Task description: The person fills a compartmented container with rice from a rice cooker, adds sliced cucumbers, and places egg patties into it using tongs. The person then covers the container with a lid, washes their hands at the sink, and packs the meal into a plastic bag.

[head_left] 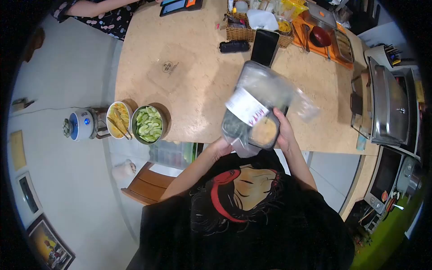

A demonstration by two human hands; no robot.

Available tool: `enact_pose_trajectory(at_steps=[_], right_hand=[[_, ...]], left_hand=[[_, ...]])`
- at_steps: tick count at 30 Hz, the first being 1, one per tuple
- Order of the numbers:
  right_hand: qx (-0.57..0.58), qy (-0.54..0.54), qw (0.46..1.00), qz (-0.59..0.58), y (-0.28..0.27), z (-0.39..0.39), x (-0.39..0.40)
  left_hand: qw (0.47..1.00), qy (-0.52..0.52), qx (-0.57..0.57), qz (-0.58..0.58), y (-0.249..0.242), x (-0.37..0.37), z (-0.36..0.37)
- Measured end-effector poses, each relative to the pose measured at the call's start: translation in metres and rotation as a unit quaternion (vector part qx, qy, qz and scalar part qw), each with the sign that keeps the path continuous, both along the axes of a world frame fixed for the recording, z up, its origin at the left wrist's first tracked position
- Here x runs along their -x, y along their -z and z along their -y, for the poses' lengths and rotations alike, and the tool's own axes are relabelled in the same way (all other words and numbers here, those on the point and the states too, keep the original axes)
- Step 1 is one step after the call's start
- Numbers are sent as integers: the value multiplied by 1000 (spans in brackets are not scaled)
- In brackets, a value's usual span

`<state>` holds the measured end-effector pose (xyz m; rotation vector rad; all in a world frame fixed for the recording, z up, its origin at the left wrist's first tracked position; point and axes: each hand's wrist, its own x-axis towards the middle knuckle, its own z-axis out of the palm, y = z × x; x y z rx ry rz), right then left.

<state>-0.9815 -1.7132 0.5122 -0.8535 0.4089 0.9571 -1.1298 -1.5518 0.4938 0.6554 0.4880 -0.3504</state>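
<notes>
Between my two hands is a bagged food container: a dark tray in a clear plastic bag with a white paper label bearing red marks. A round tan patch shows near its lower right corner. My left hand grips the lower left edge, its fingers mostly hidden behind the package. On the right edge, my right hand has its thumb on top and its other fingers underneath. The package is held over the table's near edge, and the bag's loose end trails to the right.
On the table are a bowl of sliced cucumber, a bowl of yellow strips with tongs, a flat clear bag, a phone and a wicker basket. Another person's arm shows top left. A metal appliance stands right.
</notes>
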Motion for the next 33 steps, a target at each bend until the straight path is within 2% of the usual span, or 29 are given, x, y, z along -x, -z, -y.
enact_pose_trajectory(at_steps=[1,3,5,7,9,11,12,13,14,15,16,17,18,19,21,22,23,24,25,26,27,28,29,30,31,33], right_hand=[[21,-6,1000,15,-3,-5,4],[50,-7,999,-2,-4,-14,9],[98,-21,993,57,5,-22,13],[117,-13,993,28,16,-33,17],[198,48,968,146,20,-45,28],[230,43,963,133,23,-41,34],[215,50,965,142,23,-40,34],[200,56,967,151,24,-38,35],[175,31,974,144,32,-31,33],[179,31,973,141,29,-24,35],[162,17,977,138,21,-19,36],[145,1,980,136,12,-15,36],[149,0,980,135,2,-11,38],[164,-42,977,132,-11,-8,40],[184,-82,971,127,-23,7,42],[216,-181,940,190,-26,19,40],[245,-280,894,249,-30,30,39],[283,-246,897,233,-44,35,39],[285,-249,896,232,-56,31,36],[361,-181,769,495,-79,16,33],[400,-96,570,711,-93,4,32],[399,-99,572,710,-93,-8,30],[401,-119,499,758,-89,-21,24],[400,-129,463,781,-82,-25,16],[397,-136,425,802,-75,-30,8],[352,-146,503,776,-59,-24,-8]], left_hand=[[1000,3,5,-5,6,4,0],[974,16,226,-16,9,5,-6],[966,-3,256,-37,8,1,-4],[948,-48,304,-73,4,0,-3],[958,-60,266,-87,20,16,-10],[968,-59,202,-136,31,41,-18],[973,-81,117,-184,17,52,-23],[971,-78,121,-189,0,62,-33],[983,-13,-47,-175,-16,70,-44],[963,54,-213,-154,-30,72,-50],[964,55,-209,-156,-42,69,-50],[890,70,-451,16,-53,66,-48],[731,78,-651,188,-64,61,-48],[734,79,-648,188,-73,47,-45],[573,143,-709,386,-83,11,-35],[578,141,-705,387,-75,9,-30],[556,189,-718,373,-64,10,-25],[531,236,-731,358,-56,11,-21],[535,235,-729,356,-50,13,-20],[528,258,-742,323,-45,18,-22],[519,281,-754,289,-42,21,-23],[521,282,-753,286,-45,22,-25],[467,362,-757,277,-53,21,-28],[408,439,-755,266,-61,20,-30],[407,440,-756,263,-66,21,-31],[492,360,-724,323,-81,23,-34]])
